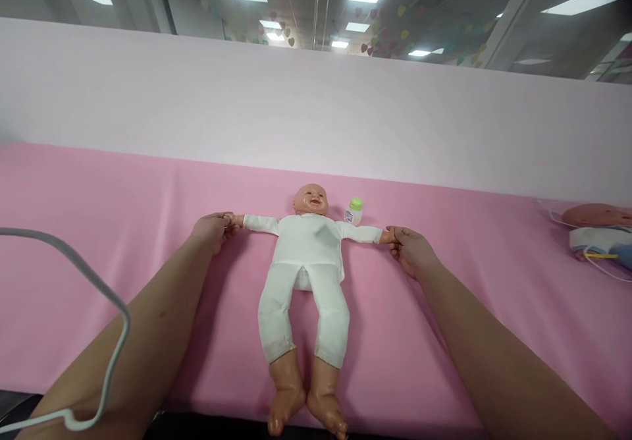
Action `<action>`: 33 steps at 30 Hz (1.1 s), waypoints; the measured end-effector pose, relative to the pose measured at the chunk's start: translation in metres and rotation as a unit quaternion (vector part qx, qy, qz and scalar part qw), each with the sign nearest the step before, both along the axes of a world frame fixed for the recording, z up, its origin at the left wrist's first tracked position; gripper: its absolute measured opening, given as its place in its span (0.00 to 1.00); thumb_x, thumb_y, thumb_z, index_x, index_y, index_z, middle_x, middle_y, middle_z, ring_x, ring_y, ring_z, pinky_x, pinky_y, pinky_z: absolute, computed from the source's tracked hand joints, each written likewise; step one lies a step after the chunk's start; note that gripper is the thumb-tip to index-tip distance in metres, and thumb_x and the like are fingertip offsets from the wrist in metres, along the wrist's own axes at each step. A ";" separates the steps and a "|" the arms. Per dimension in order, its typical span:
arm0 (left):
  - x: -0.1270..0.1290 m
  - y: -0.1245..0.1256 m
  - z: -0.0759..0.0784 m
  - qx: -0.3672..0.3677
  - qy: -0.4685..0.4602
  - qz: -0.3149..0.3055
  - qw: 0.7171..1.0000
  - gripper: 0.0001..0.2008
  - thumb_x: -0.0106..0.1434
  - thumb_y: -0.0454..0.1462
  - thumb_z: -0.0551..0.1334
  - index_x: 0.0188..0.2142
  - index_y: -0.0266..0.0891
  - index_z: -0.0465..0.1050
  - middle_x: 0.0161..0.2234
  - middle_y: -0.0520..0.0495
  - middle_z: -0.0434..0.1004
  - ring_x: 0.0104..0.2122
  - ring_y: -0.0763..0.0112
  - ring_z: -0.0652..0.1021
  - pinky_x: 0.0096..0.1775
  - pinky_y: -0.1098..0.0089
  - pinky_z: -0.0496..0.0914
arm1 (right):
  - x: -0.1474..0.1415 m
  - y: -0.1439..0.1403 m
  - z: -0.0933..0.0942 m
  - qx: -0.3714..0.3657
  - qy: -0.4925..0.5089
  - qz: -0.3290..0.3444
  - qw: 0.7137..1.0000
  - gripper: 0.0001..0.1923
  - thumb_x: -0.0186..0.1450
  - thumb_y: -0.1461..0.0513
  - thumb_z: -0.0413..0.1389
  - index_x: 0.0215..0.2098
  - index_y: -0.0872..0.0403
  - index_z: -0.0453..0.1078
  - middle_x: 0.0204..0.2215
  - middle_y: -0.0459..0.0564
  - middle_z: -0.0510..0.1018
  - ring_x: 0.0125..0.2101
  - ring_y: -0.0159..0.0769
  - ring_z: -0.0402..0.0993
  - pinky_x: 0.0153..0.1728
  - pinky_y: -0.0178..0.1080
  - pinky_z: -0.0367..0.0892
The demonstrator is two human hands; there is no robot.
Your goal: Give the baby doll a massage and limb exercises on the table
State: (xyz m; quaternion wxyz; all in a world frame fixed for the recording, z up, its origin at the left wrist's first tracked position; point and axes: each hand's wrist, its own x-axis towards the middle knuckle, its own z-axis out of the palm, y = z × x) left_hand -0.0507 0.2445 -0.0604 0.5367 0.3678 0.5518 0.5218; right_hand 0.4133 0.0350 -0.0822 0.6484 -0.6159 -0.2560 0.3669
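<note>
Our left hand pinches one wrist of the baby doll and our right hand the other, arms spread. The doll lies face-up on the pink bench, a small bottle beside its head. We judge light, even grips best.

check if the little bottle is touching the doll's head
Apart. The head view shows a strip of pink cloth between the bottle and the doll's head; the bottle stands above the doll's sleeve.
</note>
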 end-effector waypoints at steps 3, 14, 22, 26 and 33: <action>-0.002 -0.003 0.002 0.009 -0.010 -0.031 0.999 0.08 0.55 0.24 0.68 0.31 0.38 0.79 0.28 0.46 0.81 0.26 0.71 0.80 0.33 0.73 0.77 | 0.004 0.000 -0.001 0.017 0.021 0.026 0.999 0.07 0.63 0.66 0.65 0.39 0.53 0.80 0.34 0.53 0.80 0.26 0.31 0.73 0.26 0.34 0.76; -0.005 -0.018 0.005 0.059 0.053 -0.100 0.992 0.14 0.48 0.33 0.77 0.30 0.38 0.74 0.25 0.46 0.79 0.22 0.70 0.75 0.26 0.71 0.70 | 0.005 -0.009 0.004 0.020 0.063 0.130 0.989 0.15 0.56 0.71 0.70 0.39 0.51 0.78 0.41 0.52 0.81 0.37 0.36 0.79 0.36 0.35 0.81; 0.001 -0.015 0.000 0.058 0.073 -0.055 0.994 0.16 0.59 0.43 0.74 0.27 0.41 0.69 0.22 0.48 0.75 0.19 0.69 0.74 0.25 0.69 0.71 | -0.001 -0.008 0.006 0.008 0.001 0.142 0.990 0.18 0.55 0.53 0.76 0.31 0.53 0.75 0.26 0.45 0.73 0.25 0.28 0.66 0.22 0.31 0.65; 0.002 -0.008 -0.005 0.051 0.057 -0.029 0.997 0.08 0.63 0.37 0.70 0.29 0.39 0.74 0.24 0.46 0.77 0.22 0.69 0.77 0.30 0.68 0.77 | -0.005 -0.004 0.003 -0.013 -0.023 0.082 0.996 0.12 0.62 0.55 0.70 0.36 0.54 0.79 0.27 0.48 0.74 0.24 0.29 0.65 0.21 0.32 0.65; 0.004 -0.005 -0.007 0.037 0.052 -0.036 0.997 0.09 0.59 0.26 0.66 0.39 0.34 0.78 0.30 0.43 0.81 0.24 0.68 0.81 0.35 0.66 0.81 | -0.005 -0.003 0.004 -0.019 -0.003 0.071 0.997 0.11 0.61 0.66 0.66 0.42 0.51 0.77 0.30 0.49 0.78 0.24 0.31 0.70 0.22 0.33 0.70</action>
